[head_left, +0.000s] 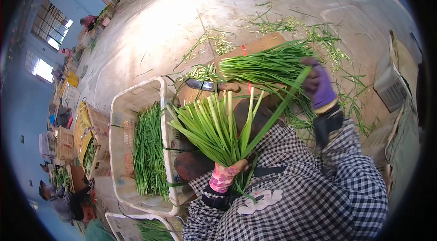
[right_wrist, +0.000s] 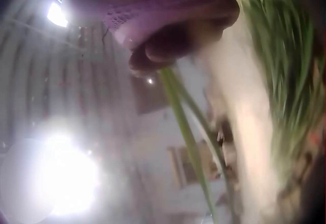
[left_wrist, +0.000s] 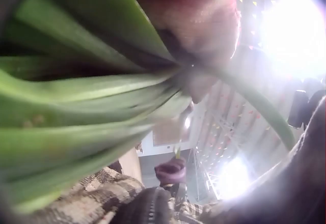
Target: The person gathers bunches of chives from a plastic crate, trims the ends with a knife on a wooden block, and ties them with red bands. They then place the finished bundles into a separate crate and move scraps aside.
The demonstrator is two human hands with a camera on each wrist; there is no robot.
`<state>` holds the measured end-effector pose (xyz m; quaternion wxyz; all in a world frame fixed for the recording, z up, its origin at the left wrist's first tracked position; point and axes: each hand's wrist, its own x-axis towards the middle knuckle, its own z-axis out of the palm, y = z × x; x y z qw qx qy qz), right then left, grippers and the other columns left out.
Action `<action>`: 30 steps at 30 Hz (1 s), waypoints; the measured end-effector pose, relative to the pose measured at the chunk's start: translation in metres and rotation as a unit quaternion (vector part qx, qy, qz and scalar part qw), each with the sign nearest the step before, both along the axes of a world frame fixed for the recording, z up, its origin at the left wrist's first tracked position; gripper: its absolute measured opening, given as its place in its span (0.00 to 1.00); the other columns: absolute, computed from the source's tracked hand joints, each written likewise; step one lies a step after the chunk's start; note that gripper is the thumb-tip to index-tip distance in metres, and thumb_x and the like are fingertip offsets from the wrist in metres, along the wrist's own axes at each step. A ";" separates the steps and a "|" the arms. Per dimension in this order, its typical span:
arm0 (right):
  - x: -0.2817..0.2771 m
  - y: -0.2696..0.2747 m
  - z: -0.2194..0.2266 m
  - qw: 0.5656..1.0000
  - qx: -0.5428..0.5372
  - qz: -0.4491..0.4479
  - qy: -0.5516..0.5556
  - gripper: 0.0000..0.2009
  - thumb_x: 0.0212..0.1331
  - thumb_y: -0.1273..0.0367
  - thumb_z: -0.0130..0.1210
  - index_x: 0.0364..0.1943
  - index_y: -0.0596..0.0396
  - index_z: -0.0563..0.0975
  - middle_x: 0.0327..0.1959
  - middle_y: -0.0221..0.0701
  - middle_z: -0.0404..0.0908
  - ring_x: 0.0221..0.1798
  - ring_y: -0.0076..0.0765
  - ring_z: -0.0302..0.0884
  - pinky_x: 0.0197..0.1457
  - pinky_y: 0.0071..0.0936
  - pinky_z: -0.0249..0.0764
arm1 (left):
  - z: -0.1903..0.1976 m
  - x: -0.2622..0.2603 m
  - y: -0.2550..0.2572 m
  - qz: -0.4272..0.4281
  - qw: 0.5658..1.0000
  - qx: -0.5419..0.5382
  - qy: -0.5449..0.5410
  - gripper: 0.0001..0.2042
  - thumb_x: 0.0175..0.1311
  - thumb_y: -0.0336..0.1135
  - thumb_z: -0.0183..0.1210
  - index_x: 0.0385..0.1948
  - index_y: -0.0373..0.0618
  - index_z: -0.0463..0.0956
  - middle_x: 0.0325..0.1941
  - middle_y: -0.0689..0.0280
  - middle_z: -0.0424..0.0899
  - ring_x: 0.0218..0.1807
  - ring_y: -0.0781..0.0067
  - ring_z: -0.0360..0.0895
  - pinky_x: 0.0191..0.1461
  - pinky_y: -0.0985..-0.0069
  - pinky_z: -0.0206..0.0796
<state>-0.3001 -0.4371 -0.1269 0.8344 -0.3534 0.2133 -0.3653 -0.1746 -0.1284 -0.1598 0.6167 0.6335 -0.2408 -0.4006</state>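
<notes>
In the head view the left hand [head_left: 226, 175], in a pink patterned glove, grips a bunch of green stalks [head_left: 214, 127] with pale ends fanned upward. The right hand [head_left: 318, 84], in a purple glove, pinches long green leaves [head_left: 284, 104] that run down to the bunch. Beside it lies a large pile of green stalks [head_left: 268, 64] on a brown board [head_left: 268, 42]. The left wrist view shows the leaves [left_wrist: 86, 96] close up, meeting at the left fingers [left_wrist: 201, 35]. In the right wrist view, two leaves [right_wrist: 184, 127] hang from the curled right fingers [right_wrist: 175, 43].
A wooden-handled knife [head_left: 214, 86] lies on the board near cut pale pieces. To the left stands a white crate [head_left: 117, 150] holding greens, with another crate [head_left: 119, 225] below it. Trimmings [head_left: 325, 36] litter the floor. People and crates line the far left wall.
</notes>
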 end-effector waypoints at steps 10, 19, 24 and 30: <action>-0.057 -0.002 0.064 0.701 -0.499 0.097 0.500 0.24 0.48 0.62 0.57 0.50 0.58 0.71 0.43 0.38 0.76 0.47 0.31 0.73 0.49 0.26 0.68 | 0.007 -0.004 -0.008 -0.017 0.996 0.024 0.083 0.14 0.50 0.22 0.58 0.40 0.41 0.70 0.30 0.67 0.76 0.24 0.78 0.73 0.25 0.82 0.67; 0.073 0.071 0.092 0.677 -0.675 0.240 0.167 0.23 0.41 0.56 0.63 0.38 0.57 0.75 0.37 0.36 0.77 0.38 0.40 0.75 0.41 0.29 0.71 | 0.007 -0.011 -0.001 -0.073 0.996 0.014 -0.053 0.16 0.49 0.22 0.59 0.43 0.41 0.71 0.37 0.65 0.78 0.34 0.77 0.76 0.35 0.79 0.70; 0.073 0.054 0.063 0.775 -0.415 0.429 0.207 0.16 0.49 0.57 0.58 0.34 0.55 0.76 0.29 0.26 0.78 0.31 0.21 0.72 0.35 0.23 0.70 | 0.011 -0.014 0.000 -0.043 0.999 0.014 0.029 0.14 0.49 0.22 0.58 0.40 0.40 0.71 0.32 0.65 0.78 0.28 0.76 0.75 0.29 0.79 0.68; 0.077 0.042 0.116 0.752 -0.500 0.396 0.166 0.21 0.52 0.54 0.53 0.41 0.58 0.75 0.40 0.36 0.76 0.41 0.29 0.72 0.44 0.25 0.68 | 0.001 -0.011 -0.006 -0.105 0.993 0.040 0.028 0.12 0.50 0.21 0.56 0.38 0.39 0.71 0.32 0.63 0.77 0.25 0.76 0.73 0.25 0.79 0.66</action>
